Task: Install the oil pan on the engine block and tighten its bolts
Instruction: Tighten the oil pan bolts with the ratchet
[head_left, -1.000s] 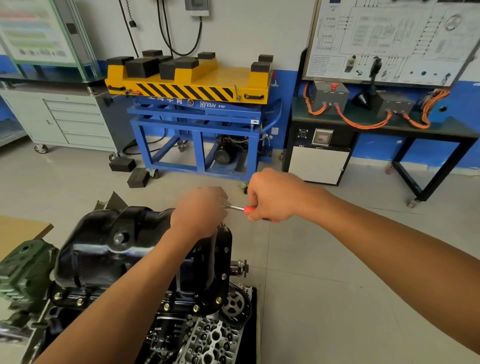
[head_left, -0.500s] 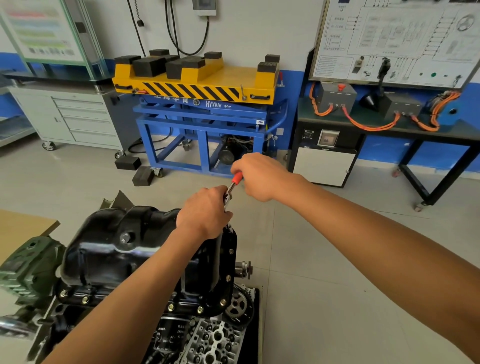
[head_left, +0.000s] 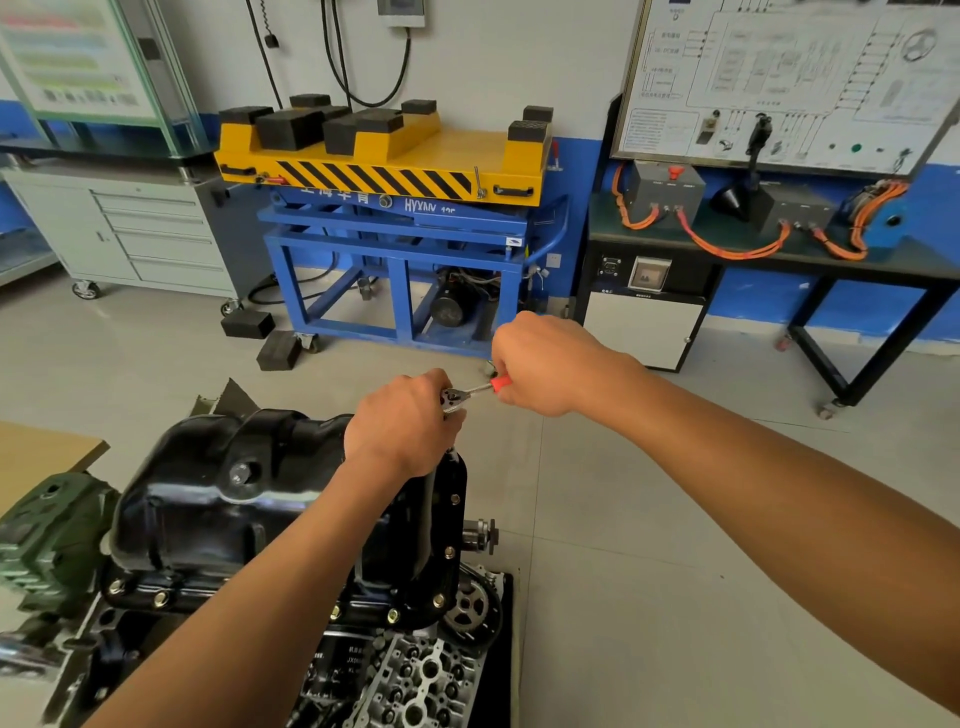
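The left hand (head_left: 402, 426) curls around the head of a ratchet wrench (head_left: 470, 392) at the far corner of the black oil pan (head_left: 208, 499). The right hand (head_left: 545, 364) grips the red handle of the wrench. The pan sits on the engine block (head_left: 405, 670), with bolts (head_left: 439, 601) along its flange.

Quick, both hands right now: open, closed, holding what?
Left hand: closed, gripping the ratchet at its head, above the oil pan.
Right hand: closed around the ratchet's red handle.
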